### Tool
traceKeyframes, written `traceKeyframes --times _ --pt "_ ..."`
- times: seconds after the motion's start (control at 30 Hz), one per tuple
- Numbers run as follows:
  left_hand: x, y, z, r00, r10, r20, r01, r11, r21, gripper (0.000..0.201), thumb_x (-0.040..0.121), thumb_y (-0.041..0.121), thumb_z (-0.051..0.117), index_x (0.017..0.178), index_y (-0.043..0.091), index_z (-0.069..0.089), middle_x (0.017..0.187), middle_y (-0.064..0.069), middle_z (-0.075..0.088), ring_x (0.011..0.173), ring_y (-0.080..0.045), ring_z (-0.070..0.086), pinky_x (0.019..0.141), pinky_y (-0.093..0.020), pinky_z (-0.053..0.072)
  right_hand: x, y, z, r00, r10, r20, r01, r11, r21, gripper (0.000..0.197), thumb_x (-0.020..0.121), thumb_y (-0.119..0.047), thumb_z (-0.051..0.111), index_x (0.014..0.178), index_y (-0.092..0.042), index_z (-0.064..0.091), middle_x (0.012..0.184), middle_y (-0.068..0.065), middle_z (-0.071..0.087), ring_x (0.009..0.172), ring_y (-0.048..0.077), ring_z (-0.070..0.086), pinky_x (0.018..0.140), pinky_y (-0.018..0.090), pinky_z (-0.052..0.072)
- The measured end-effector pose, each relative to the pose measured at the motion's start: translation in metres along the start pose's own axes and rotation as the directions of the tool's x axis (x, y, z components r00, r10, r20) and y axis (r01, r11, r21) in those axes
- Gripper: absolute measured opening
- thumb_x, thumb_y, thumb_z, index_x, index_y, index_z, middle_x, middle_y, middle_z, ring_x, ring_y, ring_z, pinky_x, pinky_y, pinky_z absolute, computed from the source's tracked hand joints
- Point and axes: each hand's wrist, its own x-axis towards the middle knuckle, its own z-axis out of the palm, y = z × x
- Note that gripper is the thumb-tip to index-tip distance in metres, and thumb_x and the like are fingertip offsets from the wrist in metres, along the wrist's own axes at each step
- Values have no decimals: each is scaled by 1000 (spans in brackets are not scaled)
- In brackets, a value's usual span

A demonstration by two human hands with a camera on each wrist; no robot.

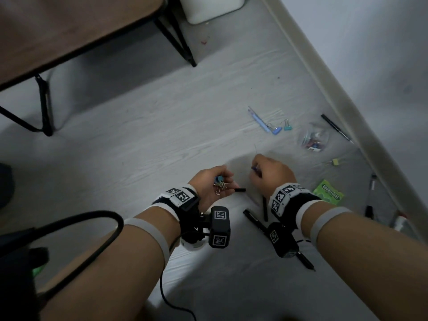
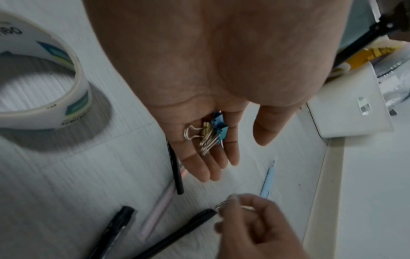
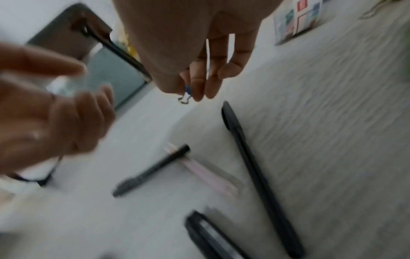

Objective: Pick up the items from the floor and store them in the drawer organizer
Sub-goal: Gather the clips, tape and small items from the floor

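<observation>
My left hand (image 1: 222, 181) is turned palm up just above the floor. A small bunch of blue and gold binder clips (image 2: 210, 135) lies on its palm, with the fingers (image 2: 208, 168) nearly straight. Just to the right, my right hand (image 1: 256, 169) pinches one blue binder clip (image 3: 186, 94) between thumb and fingertips, its wire handle hanging down. In the left wrist view the right hand (image 2: 235, 206) is a short way in front of the left fingertips. Black pens (image 1: 254, 218) lie on the floor under both wrists. No drawer organizer is recognisable.
Further right on the floor are a light blue pen (image 1: 258, 117), two loose clips (image 1: 276, 130), a clear bag of clips (image 1: 313, 140), a yellow clip (image 1: 334, 162), a green gum pack (image 1: 328, 195) and markers (image 1: 370, 195). A tape roll (image 2: 44, 87) stands by my left wrist. Table legs (image 1: 46, 107) stand at the left.
</observation>
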Motion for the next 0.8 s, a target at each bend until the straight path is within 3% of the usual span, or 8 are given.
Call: traceKeyframes --times 0.13,0.23,0.33,0.47,0.57,0.67,0.73,0.8 --pt "-19 6 24 1000 -5 4 5 1000 18 49 102 43 45 106 -3 59 86 -15 62 78 -28 64 82 -39 55 -18 -11 -42 974 -135 -182 192 918 347 9 84 -28 63 92 -26 60 81 -8 64 74 13 61 70 33 54" --pt "-24 17 45 999 -5 53 11 994 -106 57 103 48 40 121 -3 56 106 -21 65 94 -35 63 92 -47 52 -30 -22 -67 917 -311 -251 378 877 295 12 86 -29 61 97 -23 63 91 -8 55 84 10 54 73 29 50" --pt "-18 30 66 991 -12 137 30 991 -129 47 103 45 39 105 4 62 91 -12 66 87 -27 63 80 -39 54 -27 -15 -79 896 -369 -247 423 879 221 23 84 -35 64 102 -21 65 97 -3 50 92 14 52 80 29 48" --pt "14 51 90 994 -13 109 17 999 -34 34 102 27 48 72 11 53 66 -3 54 50 -13 53 42 -19 41 -12 22 -84 932 -162 -325 243 944 225 22 89 -30 61 106 -16 60 102 -1 50 88 15 53 81 27 46" --pt "53 64 100 996 87 37 -93 954 286 28 100 20 51 74 11 54 66 -3 44 43 -12 38 38 -15 22 -1 72 -78 944 168 -283 -94 962 257 9 87 -15 57 96 -16 57 102 5 52 84 21 53 83 41 51" --pt "89 73 106 953 290 88 -239 542 805 15 93 27 63 89 13 64 68 0 49 53 -15 44 46 -20 30 -3 116 -76 925 367 -98 -358 929 95 24 87 -12 56 111 -13 53 119 13 47 96 32 55 85 38 48" --pt "105 76 112 917 357 178 -275 241 931 24 86 30 72 106 21 61 79 1 56 67 -17 54 56 -25 39 -8 135 -79 908 418 12 -418 908 -18 41 87 -12 58 126 -15 47 128 13 39 106 34 53 85 35 45" --pt "123 73 120 900 339 273 -309 56 949 43 84 29 74 120 24 53 90 -4 61 77 -23 59 64 -27 42 -12 151 -83 887 458 65 -453 888 -72 55 85 -13 62 136 -20 42 133 13 36 112 36 52 85 34 46"
